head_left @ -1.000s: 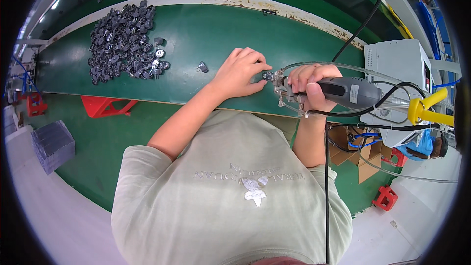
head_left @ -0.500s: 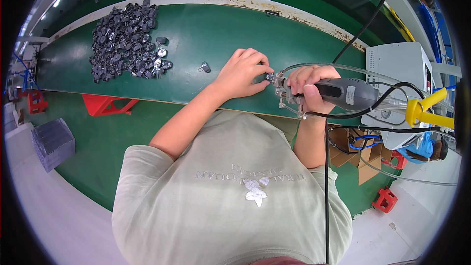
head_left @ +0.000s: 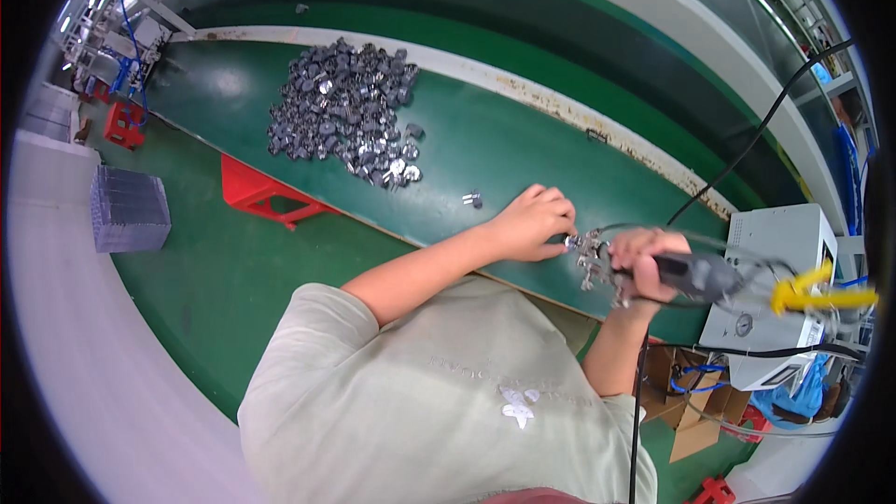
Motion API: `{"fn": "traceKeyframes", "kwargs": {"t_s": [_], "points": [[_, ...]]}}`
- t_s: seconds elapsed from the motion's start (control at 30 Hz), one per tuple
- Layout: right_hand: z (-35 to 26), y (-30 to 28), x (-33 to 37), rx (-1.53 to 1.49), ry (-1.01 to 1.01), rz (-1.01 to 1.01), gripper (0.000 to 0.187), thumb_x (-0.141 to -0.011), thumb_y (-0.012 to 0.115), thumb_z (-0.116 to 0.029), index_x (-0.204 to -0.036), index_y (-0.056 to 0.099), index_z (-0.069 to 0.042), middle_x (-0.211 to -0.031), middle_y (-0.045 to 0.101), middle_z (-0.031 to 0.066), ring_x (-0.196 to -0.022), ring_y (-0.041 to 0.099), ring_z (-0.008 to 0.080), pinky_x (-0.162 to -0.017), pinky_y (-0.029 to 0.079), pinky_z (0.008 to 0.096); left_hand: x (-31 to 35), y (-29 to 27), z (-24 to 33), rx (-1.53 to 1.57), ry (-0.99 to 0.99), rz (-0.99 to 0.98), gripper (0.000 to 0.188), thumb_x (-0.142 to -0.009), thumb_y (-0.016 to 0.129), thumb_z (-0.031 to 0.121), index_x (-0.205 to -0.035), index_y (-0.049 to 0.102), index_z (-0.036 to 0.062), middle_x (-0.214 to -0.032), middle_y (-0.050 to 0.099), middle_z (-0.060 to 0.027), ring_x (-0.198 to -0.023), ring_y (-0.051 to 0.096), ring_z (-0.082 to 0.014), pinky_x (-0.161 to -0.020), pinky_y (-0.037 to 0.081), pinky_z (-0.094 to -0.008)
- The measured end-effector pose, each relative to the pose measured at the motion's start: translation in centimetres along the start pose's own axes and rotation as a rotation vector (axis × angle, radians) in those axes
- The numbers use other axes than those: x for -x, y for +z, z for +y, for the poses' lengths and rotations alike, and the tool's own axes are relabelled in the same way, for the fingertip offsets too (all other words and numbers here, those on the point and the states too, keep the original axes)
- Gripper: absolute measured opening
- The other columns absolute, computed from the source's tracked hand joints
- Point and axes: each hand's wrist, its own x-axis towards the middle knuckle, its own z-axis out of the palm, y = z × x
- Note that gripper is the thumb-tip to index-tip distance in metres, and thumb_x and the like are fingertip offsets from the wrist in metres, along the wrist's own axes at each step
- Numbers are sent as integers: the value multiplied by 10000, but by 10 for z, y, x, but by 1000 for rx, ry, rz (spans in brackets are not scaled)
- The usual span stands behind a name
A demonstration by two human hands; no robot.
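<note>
My left hand (head_left: pixel 539 224) pinches a small dark plug-like part (head_left: pixel 570 243) between thumb and fingers, above the green bench top. Its details are too small to tell. My right hand (head_left: pixel 649 261) is wrapped round a dark grey electric screwdriver (head_left: pixel 698 277), held lying sideways and blurred by motion. The screwdriver's metal nose, with its fittings, points left and meets or nearly meets the part; contact cannot be made out. A single loose part (head_left: pixel 472 199) with metal prongs lies left of my left hand. Farther left is a heap of similar dark grey parts (head_left: pixel 345 107).
A white machine box (head_left: pixel 770 261) stands at the right, with a yellow holder (head_left: pixel 812 293) before it. A black cable (head_left: pixel 775 117) and hoses run to the tool. A red stool (head_left: pixel 266 194) stands under the bench's front edge, and an open carton (head_left: pixel 695 415) below right.
The whole view has shifted, so bench and heap appear farther right and lower. The screwdriver is now blurred. My hands keep their holds on the part and the screwdriver.
</note>
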Motion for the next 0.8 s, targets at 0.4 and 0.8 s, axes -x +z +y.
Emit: {"fn": "traceKeyframes", "kwargs": {"t_s": [0.4,0.8], "points": [[-1,13,-14,27,-31,113,292,-847,749,-104,-964,490,-35,-715,562,98,-598,560,199,-618,510,366,-155,-86,-143,-305,-431,214,491,-798,705,343,-1217,654,90,-1195,629,-143,-1151,566,-336,-969,453,-462],[0,-23,-9,32,-84,96,327,-812,782,-105,-968,504,-32,-682,569,101,-583,565,205,-604,506,361,39,-139,-67,-560,-584,12,729,-840,657,510,-1444,469,148,-1586,266,-194,-1475,216,-411,-1172,120,-620]]}}
